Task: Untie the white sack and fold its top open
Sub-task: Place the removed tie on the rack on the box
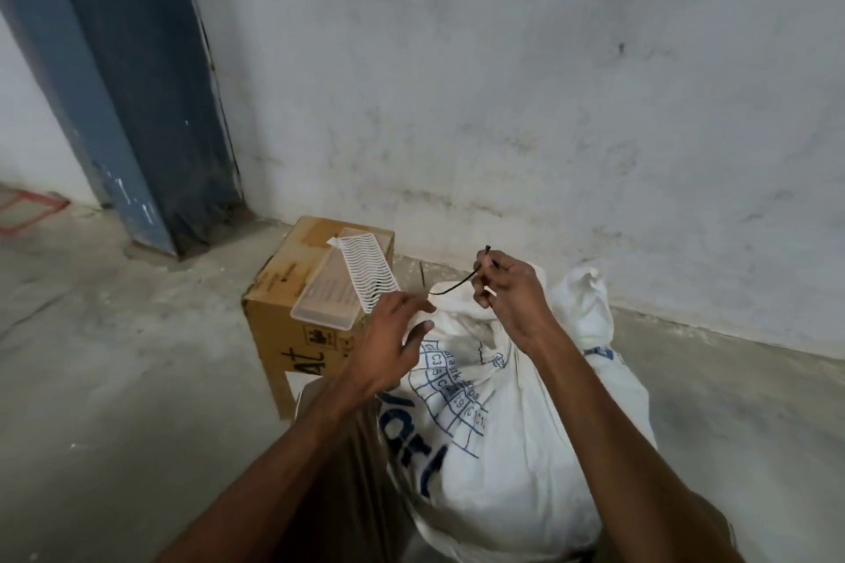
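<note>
You are working over a bare concrete floor (114, 357). A cardboard box (292, 315) is standing on it near the wall, and the white sack (516, 439) is sitting on it just beside the box.

A single wide-angle camera is riding on the person's head, looking forward and steeply down. It is sitting close above the two forearms, which are reaching in from the bottom edge toward the centre. The white sack (503, 416) is filling the near right of the frame, just below the lens, and a cardboard box (292, 288) is standing a little farther off to its left. The concrete floor (114, 370) is spreading across the near left. The far half of the view is taking in a pale wall (503, 82), with a blue pillar (137, 82) leaning at far left, bent by the lens.
</note>
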Motion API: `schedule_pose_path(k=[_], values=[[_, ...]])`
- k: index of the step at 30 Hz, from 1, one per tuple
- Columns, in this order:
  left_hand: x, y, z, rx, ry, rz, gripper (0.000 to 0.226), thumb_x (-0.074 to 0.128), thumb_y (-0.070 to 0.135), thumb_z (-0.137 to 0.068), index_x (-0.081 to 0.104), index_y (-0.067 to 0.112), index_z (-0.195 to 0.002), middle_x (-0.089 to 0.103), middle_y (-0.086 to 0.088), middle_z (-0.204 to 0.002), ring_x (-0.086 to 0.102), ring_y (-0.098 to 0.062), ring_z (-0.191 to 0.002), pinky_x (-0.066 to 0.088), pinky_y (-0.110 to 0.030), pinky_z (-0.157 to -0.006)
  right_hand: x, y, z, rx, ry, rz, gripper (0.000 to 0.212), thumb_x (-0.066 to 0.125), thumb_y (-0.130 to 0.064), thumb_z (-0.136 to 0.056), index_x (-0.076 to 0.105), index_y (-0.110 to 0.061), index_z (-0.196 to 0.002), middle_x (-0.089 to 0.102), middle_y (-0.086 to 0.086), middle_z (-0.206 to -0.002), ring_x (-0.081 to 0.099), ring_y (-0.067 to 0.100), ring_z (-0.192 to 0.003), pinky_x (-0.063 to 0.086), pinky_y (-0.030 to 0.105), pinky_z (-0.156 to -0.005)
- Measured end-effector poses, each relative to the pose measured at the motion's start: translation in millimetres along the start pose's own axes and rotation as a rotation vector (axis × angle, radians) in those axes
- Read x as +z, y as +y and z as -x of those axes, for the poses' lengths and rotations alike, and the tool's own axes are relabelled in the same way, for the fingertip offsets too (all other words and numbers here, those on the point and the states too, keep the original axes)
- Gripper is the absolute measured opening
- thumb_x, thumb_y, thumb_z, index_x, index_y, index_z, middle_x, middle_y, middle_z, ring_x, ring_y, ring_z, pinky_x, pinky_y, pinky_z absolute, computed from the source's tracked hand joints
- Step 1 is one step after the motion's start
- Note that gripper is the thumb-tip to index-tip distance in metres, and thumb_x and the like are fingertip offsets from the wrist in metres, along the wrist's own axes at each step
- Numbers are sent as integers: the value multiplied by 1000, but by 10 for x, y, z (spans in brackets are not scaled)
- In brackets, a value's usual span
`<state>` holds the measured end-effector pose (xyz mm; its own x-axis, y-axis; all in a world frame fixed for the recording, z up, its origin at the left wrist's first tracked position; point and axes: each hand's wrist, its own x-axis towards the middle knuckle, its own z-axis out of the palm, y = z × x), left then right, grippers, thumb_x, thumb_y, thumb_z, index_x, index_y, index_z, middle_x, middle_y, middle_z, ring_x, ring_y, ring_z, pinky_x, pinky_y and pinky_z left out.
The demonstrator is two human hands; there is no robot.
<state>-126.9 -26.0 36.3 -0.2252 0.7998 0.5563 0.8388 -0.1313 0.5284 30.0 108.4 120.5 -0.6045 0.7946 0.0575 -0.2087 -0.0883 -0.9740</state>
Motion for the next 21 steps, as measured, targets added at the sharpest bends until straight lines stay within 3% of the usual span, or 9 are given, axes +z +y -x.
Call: schedule_pose_path(k=[4, 8, 10, 12, 14, 18, 21], values=[[-56, -231, -65, -22, -9, -11, 26, 50, 26, -95, 69, 12, -107, 67, -4, -101, 58, -23, -96, 50, -44, -80, 206, 145, -382, 65, -45, -8, 20, 54, -5, -100, 60, -9, -81, 48, 6, -75, 45, 19, -64, 28, 29, -53], [-126, -432, -123, -157, 166, -50, 37, 65, 12, -90, 58, 10, -126, 57, -8, -119, 47, -23, -112, 45, -37, -89, 374, 288, -762, 128, -81, -2, 19, 50, -1, -100, 60, -8, -85, 48, 8, -78, 48, 18, -62, 28, 27, -51], [-171, -559, -184, -179, 149, -120, 49, 69, 18, -90, 53, 12, -136, 49, -11, -130, 39, -23, -121, 39, -32, -96, 450, 345, -908, 170, -106, -4, 17, 49, -1, -100, 60, -7, -89, 50, 7, -80, 49, 16, -60, 29, 25, -50], [-198, -716, -254, -186, 80, -158, 43, 67, 23, -93, 58, 18, -135, 49, -10, -135, 35, -22, -127, 36, -33, -101, 527, 406, -1032, 220, -144, -10, 18, 48, -2, -100, 61, -8, -88, 52, 6, -80, 48, 14, -58, 30, 23, -49], [-200, -851, -299, -182, 30, -176, 29, 64, 20, -96, 65, 21, -125, 55, -6, -130, 39, -20, -126, 41, -35, -101, 594, 481, -1159, 249, -167, -7, 20, 48, -4, -100, 61, -10, -86, 52, 6, -80, 48, 14, -58, 30, 22, -48], [-190, -1037, -338, -179, 46, -147, 25, 67, 13, -94, 69, 13, -119, 65, -9, -115, 56, -23, -107, 53, -37, -84, 724, 619, -1433, 259, -167, -3, 20, 48, -5, -101, 61, -9, -86, 54, 7, -76, 47, 15, -57, 29, 25, -50], [-188, -1149, -432, -286, 32, -114, 25, 65, 14, -96, 71, 10, -120, 67, -9, -113, 63, -21, -97, 53, -27, -78, 812, 764, -1642, 233, -69, 138, 15, 55, -4, -98, 63, -7, -86, 58, 7, -67, 49, 20, -58, 32, 28, -49]])
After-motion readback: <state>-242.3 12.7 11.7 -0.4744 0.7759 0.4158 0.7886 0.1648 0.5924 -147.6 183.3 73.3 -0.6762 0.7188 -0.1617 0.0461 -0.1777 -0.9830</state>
